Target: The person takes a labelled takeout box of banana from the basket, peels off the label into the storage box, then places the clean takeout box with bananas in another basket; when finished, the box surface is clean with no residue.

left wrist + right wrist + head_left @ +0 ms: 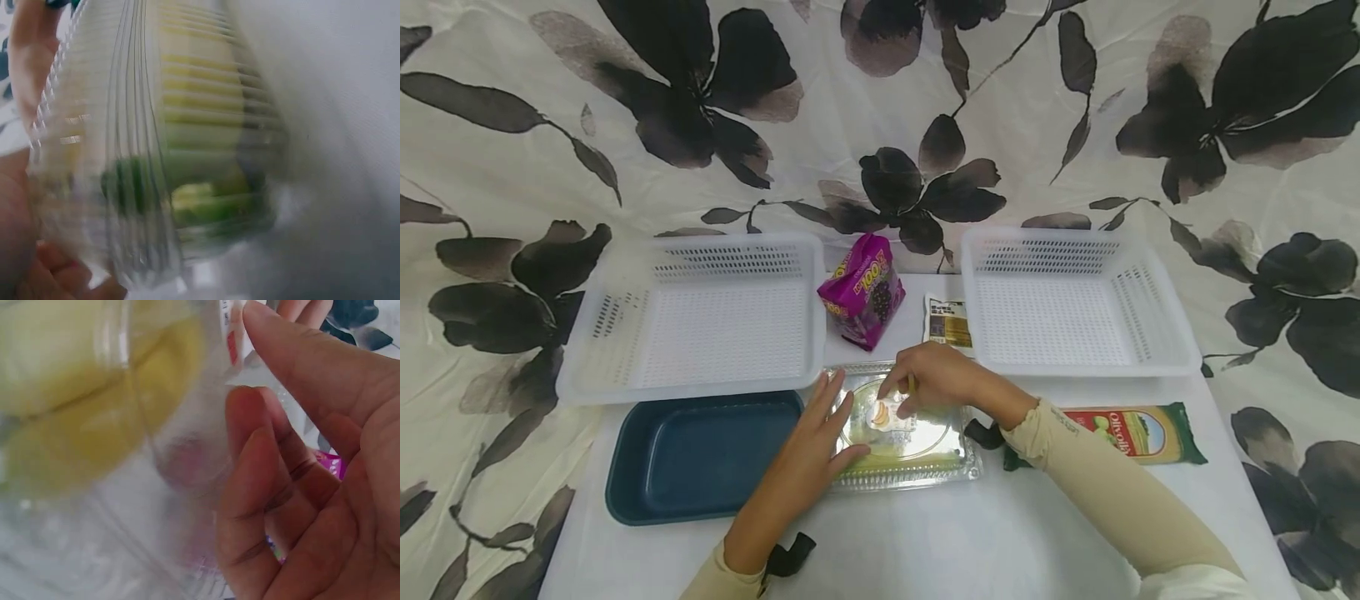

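Note:
A clear plastic clamshell box lies on the table between my hands. Yellow-green fruit shows through its ribbed wall, blurred; the yellow curved shapes look like bananas. On the lid is a small label with a banana picture. My left hand rests along the box's left side, fingers spread and thumb over the lid. Above the label, my right hand has its index finger and thumb at the label's upper edge, apart from each other. In the right wrist view its other fingers are loosely bent.
White perforated baskets stand at back left and back right. Between them are a purple snack bag and a flat packet. A dark blue tub sits left of the box; a green and red pack lies right.

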A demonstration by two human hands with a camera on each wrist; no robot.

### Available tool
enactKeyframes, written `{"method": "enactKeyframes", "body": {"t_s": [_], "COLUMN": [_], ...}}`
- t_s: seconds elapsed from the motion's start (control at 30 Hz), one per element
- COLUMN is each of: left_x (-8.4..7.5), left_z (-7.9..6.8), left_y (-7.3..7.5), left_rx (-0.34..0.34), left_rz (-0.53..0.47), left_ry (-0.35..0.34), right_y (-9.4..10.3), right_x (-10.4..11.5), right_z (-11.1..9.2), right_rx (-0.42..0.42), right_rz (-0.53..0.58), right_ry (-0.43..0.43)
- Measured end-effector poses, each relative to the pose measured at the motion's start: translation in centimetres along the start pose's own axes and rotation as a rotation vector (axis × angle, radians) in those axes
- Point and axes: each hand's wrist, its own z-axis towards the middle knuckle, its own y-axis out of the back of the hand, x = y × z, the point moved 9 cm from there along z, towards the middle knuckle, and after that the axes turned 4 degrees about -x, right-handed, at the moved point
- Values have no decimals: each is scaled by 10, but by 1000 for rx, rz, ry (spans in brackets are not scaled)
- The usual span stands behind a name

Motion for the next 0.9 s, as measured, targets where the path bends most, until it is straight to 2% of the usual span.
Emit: {"method": "enactKeyframes", "body": {"t_s": [0.13, 0.23, 0.4, 0.57, 0.9], "left_x": [-7, -9, -8, -7, -7], "left_z": [-3, -4, -4, -2, 0], "left_y": [2, 3, 0, 1, 3], "left_rx": [-49, -59, -18, -6, 2], "left_rz": [96, 148, 158, 145, 143], "left_ry": [-6, 15, 77, 82, 76], "right_y": [1, 1, -1, -5, -9], "right_x": [1, 2, -1, -5, -9], "right_z": [2, 4, 7, 12, 22], "right_rx": [13, 31, 53, 73, 76], "right_rz": [31, 67, 124, 166, 107], "right_ry": [-27, -56, -109, -170, -240]}}
